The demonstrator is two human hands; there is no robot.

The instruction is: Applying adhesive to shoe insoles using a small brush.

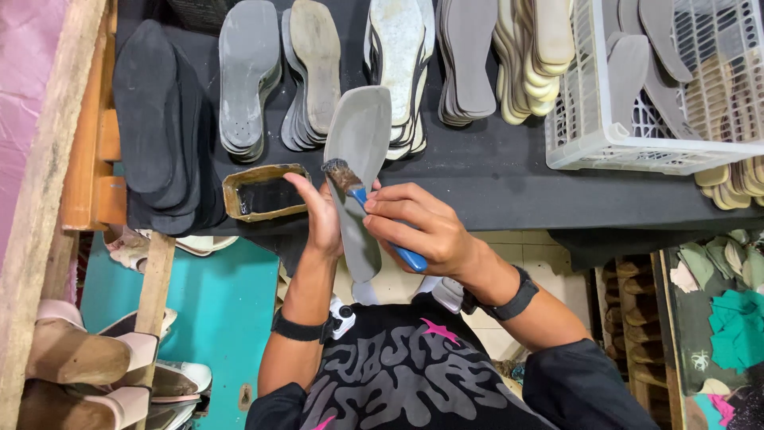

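My left hand (321, 216) holds a long grey insole (362, 127) upright by its narrow middle, above the front edge of the black-covered table (493, 179). My right hand (426, 229) grips a blue-handled brush (341, 173). Its dark, sticky bristles rest on the insole's face just below the wide end. A small rectangular tin (265, 192) with dark contents sits on the table right beside my left hand.
Stacks of soles line the table's back: black (155, 111), grey (247, 72), tan and cream (533, 48). A white plastic basket (577, 127) of soles stands at right. Finished sandals (79, 354) sit on a wooden rack at lower left, and green scraps (736, 322) at lower right.
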